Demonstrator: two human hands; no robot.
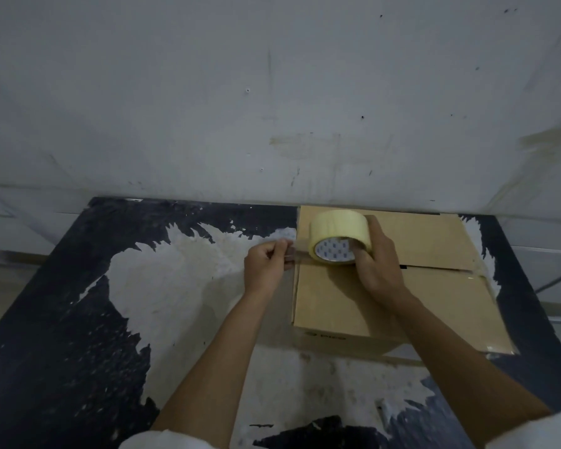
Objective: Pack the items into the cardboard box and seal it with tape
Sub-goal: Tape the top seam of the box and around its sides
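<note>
Two hands work over a closed cardboard box (434,241) at the right side of a scuffed black-and-white bench (62,319). My right hand (378,267) holds a yellowish tape roll (339,236) on edge above the box's left end, thumb hooked into its printed core and fingers closed over the rim. My left hand (266,265), just off the box's left edge, pinches the pulled-out tape strip (300,256) in a tight grip. That strip runs from roll to fingers, in line with the seam between the flaps.
</note>
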